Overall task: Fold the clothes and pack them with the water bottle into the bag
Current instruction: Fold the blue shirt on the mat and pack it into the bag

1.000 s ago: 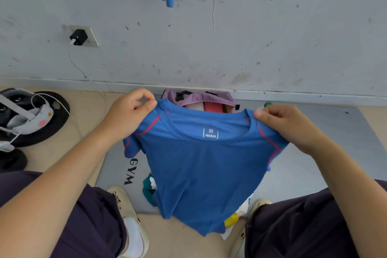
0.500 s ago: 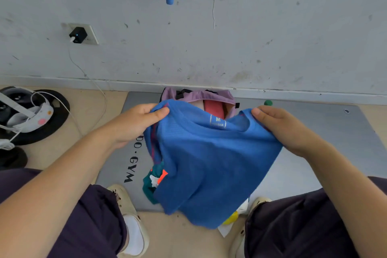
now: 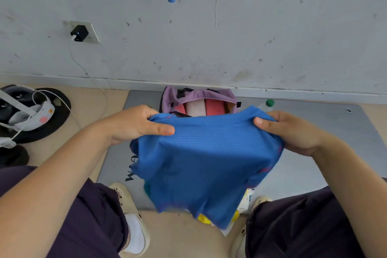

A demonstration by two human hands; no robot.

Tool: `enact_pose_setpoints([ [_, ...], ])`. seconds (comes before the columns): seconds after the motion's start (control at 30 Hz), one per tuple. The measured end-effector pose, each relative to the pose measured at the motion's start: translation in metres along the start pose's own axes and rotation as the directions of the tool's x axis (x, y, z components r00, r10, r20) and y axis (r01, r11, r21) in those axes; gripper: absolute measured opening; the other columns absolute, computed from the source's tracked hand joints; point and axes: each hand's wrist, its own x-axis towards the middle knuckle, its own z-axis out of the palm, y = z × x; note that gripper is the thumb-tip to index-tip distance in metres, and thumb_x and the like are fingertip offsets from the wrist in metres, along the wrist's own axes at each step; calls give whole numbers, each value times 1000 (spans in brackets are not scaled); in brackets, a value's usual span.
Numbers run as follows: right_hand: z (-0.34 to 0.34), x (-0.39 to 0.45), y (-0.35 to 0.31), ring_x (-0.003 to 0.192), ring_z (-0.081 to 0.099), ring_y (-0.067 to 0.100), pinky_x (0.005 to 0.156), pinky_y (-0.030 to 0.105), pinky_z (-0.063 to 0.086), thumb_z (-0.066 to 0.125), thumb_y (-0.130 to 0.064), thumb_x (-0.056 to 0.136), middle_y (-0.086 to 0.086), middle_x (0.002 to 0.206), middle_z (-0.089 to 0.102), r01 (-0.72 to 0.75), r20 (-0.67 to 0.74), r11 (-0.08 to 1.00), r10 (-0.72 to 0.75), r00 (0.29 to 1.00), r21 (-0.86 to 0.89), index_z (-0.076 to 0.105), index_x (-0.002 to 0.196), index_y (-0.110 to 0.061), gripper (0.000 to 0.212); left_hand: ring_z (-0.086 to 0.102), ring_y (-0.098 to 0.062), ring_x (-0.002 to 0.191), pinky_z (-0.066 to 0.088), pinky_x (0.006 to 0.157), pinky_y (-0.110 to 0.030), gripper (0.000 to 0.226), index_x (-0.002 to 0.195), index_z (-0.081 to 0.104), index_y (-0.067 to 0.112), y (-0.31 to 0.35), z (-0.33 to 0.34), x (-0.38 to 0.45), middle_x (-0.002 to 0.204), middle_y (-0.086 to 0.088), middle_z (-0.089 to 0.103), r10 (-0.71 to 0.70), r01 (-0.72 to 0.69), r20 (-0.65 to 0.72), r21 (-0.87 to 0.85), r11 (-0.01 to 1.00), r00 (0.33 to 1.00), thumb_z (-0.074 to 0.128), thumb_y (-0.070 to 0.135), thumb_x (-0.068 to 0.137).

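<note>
We pinch the blue shirt's top edge, left hand and right hand fingers curled; the bag lies just beyond.

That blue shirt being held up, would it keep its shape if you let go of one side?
Probably not. The blue shirt sags and bunches between the left hand and right hand, so it looks floppy. Its thin mesh weave suggests it is light, likely collapsing into a heap.
</note>
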Motion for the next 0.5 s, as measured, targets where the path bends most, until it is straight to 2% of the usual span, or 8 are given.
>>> enact_pose_setpoints([
  [0.07, 2, 0, -1, 90, 72, 20, 72, 25, 57, 68, -47, 78, 9, 101, 74, 15, -26, 997, -14, 1000, 69, 77, 96, -17, 37, 72, -14, 83, 56, 70, -22, 62, 87, 78, 25, 1, 3, 1, 97, -4, 77, 51, -53, -19, -123, 991, 999, 84, 70, 45],
  [0.13, 2, -4, -5, 80, 72, 16, 65, 23, 55, 79, -60, 65, 5, 91, 75, 1, 19, 999, -2, 1000, 49, 79, 87, -20, 46, 71, -13, 90, 56, 80, -23, 62, 92, 78, 27, 3, 7, 3, 101, -2, 76, 44, -52, -53, -173, 983, 998, 82, 72, 49],
  [0.2, 3, -10, -12, 72, 70, 13, 63, 22, 52, 81, -68, 51, 1, 81, 74, -49, 68, 989, 59, 996, -141, 77, 79, -21, 54, 71, -6, 83, 53, 73, -19, 39, 84, 77, 38, 9, 10, 1, 91, 8, 77, 45, -53, -88, -87, 995, 995, 74, 68, 60],
  [0.23, 2, -13, -17, 73, 70, 13, 66, 23, 51, 79, -67, 51, 1, 82, 75, -68, 75, 965, 90, 993, -251, 76, 80, -21, 54, 69, -1, 77, 49, 69, -17, 30, 79, 76, 43, 14, 10, -1, 84, 15, 75, 41, -43, -114, -18, 999, 993, 71, 67, 62],
  [0.3, -2, -16, -27, 79, 71, 15, 75, 29, 51, 76, -65, 55, 1, 87, 76, -66, 33, 929, 84, 996, -364, 76, 85, -22, 53, 66, 1, 70, 46, 67, -20, 42, 79, 74, 39, 23, 3, -6, 78, 22, 72, 30, -16, -150, 94, 995, 988, 75, 75, 57],
  [0.37, -8, -18, -40, 87, 73, 20, 83, 37, 55, 77, -63, 55, 4, 91, 76, -37, -78, 940, 11, 997, -339, 76, 88, -20, 54, 58, -2, 60, 41, 62, -25, 63, 74, 70, 25, 34, -7, -9, 67, 26, 64, 33, 4, -190, 189, 982, 981, 76, 79, 43],
  [0.43, -16, -18, -57, 92, 72, 28, 89, 47, 55, 77, -61, 58, 9, 95, 76, 22, -170, 958, -73, 983, -285, 75, 92, -17, 56, 42, -6, 50, 30, 54, -27, 64, 60, 55, 21, 48, -19, -12, 54, 23, 50, 67, 5, -269, 258, 966, 961, 75, 77, 37],
  [0.5, -20, -17, -75, 94, 71, 35, 89, 54, 54, 76, -60, 62, 15, 98, 75, 96, -245, 965, -157, 957, -246, 74, 95, -15, 56, 39, -13, 50, 30, 53, -27, 70, 64, 51, 17, 65, -29, -14, 57, 12, 47, 127, -23, -386, 263, 965, 914, 76, 76, 35],
])
